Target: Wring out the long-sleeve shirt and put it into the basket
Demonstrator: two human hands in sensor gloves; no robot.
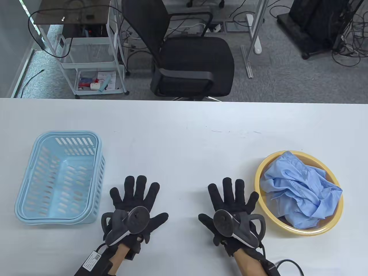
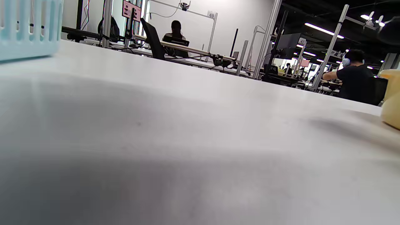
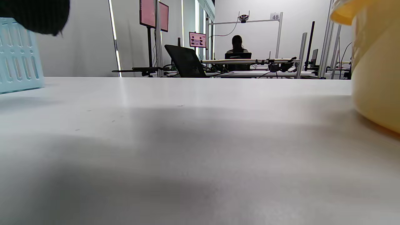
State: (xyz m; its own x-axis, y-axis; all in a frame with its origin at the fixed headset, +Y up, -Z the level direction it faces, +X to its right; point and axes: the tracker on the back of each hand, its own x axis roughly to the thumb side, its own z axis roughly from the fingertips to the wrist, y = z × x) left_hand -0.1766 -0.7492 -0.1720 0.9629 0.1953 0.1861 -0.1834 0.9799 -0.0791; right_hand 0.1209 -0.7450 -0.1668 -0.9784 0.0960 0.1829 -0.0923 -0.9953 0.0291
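Nothing begun yet: left hand (image 1: pixel 135 202) and right hand (image 1: pixel 231 204) lie flat on the surface (image 1: pixel 184 138), fingers spread, holding nothing. Next: reach right, grip shirt (image 1: pixel 299 188) in yellow basin (image 1: pixel 310 231); basket (image 1: pixel 59 178) waits far left.

Beyond the white table (image 1: pixel 184 120) a black office chair (image 1: pixel 192 57) stands on grey carpet (image 1: pixel 287 83) beside a white trolley (image 1: pixel 92 57) (cables trail everywhere), with lit workstations further off.
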